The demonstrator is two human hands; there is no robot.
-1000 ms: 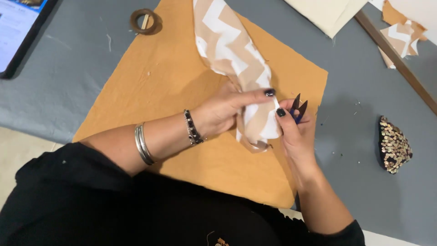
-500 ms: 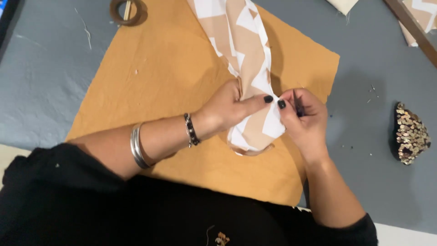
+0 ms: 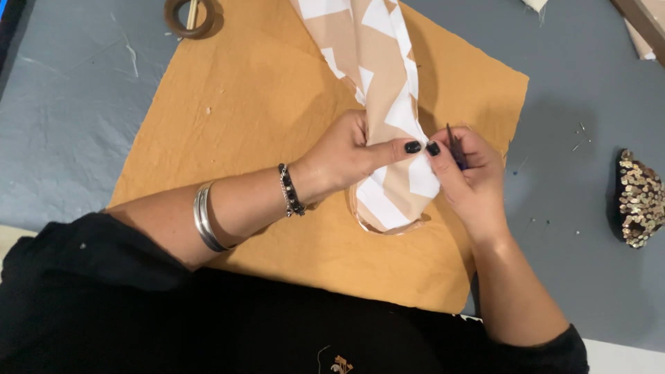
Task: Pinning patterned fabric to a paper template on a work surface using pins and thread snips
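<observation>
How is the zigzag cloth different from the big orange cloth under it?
The zigzag cloth has a tan and white pattern; the orange cloth is one plain colour. The zigzag cloth is a narrow, bunched strip pinched by the left hand and right hand; the orange cloth is wider and lies spread flat on the grey table. Both are fabric.

The one camera sits on my head and looks steeply down over my chest at the grey table [image 3: 83, 138], close enough that my forearms fill the middle; the table's far edge lies outside the view.
</observation>
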